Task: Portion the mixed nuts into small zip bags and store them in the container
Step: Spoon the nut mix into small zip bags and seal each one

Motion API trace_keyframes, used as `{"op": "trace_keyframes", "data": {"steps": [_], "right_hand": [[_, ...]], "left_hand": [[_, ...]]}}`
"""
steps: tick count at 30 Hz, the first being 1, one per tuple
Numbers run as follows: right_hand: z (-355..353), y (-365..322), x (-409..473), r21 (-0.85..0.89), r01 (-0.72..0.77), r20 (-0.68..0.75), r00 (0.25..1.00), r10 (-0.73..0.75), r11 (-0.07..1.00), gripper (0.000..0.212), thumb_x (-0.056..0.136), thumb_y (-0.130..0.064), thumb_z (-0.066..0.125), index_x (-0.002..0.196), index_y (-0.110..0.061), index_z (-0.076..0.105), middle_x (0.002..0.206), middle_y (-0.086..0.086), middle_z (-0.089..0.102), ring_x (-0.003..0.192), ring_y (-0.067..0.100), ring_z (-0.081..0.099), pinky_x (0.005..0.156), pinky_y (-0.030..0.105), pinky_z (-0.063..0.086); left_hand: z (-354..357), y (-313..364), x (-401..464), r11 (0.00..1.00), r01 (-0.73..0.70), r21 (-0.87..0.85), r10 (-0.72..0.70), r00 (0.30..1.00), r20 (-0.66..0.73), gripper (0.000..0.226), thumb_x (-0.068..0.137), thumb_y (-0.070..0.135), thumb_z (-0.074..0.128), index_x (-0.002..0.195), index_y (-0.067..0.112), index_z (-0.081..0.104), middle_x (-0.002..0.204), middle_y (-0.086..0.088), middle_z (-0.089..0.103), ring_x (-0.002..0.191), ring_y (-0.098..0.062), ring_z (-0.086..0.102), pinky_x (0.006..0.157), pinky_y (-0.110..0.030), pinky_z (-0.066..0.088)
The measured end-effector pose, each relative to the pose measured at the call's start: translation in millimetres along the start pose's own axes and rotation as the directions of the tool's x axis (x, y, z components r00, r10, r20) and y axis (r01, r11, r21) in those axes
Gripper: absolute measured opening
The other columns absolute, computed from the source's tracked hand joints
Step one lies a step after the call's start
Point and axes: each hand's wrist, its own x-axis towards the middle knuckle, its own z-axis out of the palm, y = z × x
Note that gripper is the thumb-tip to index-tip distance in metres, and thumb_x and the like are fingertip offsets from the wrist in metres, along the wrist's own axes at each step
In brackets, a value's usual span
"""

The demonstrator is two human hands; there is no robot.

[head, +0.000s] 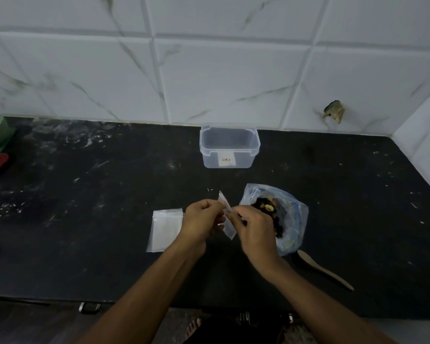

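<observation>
The black tabletop is the biggest thing here, and all my stuff sits on it. At the back stands the box. It has no lid on and I see no filled bags in it, only a label on its front. So nothing is stored yet, I think.

Near me on the right is the big bag of nuts. Its top is open and it looks full. On the left lies a flat pile of bags, waiting. A wooden spoon lies on the right, just past the nut bag. No one holds it.

My left hand and my right hand are up over the tabletop, between the pile and the nuts. Both grips pinch one small bag, one on each side of its top. I think I am pulling it open. It looks empty.

So this is the start. I must scoop, zip and store each bag.
</observation>
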Motion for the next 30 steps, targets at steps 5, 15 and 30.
{"op": "trace_keyframes", "data": {"steps": [5,15,30], "right_hand": [[-3,3,-2,-0.047,0.089,-0.01,0.996,-0.089,0.995,0.02,0.092,-0.027,0.054,0.086,-0.016,0.07,0.076,-0.008,0.066,0.07,-0.003,0.057,0.065,0.009,0.045],[-20,-11,4,0.348,-0.325,0.294,0.928,0.227,0.879,0.01,0.094,-0.031,0.057,0.091,-0.032,0.067,0.088,-0.008,0.07,0.087,0.004,0.067,0.077,0.03,0.059],[-33,-8,31,-0.306,-0.171,0.236,0.939,0.249,0.936,0.01,0.093,-0.027,0.055,0.089,-0.021,0.06,0.074,-0.004,0.06,0.072,0.014,0.057,0.074,0.032,0.05]], "left_hand": [[1,-1,-1,0.999,0.024,-0.046,-0.022,0.998,0.052,0.024,0.088,0.032,0.07,0.089,0.008,0.071,0.091,-0.014,0.069,0.088,-0.023,0.065,0.081,-0.039,0.059],[-7,0,-5,0.981,-0.109,0.16,0.103,0.994,0.048,0.018,0.096,0.018,0.059,0.09,0.006,0.071,0.095,-0.016,0.07,0.085,-0.02,0.064,0.074,-0.031,0.054],[-8,30,-14,0.574,-0.346,0.743,0.346,0.924,0.163,0.011,0.088,0.019,0.066,0.078,0.018,0.062,0.083,-0.002,0.067,0.074,-0.012,0.062,0.064,-0.023,0.047]]}}
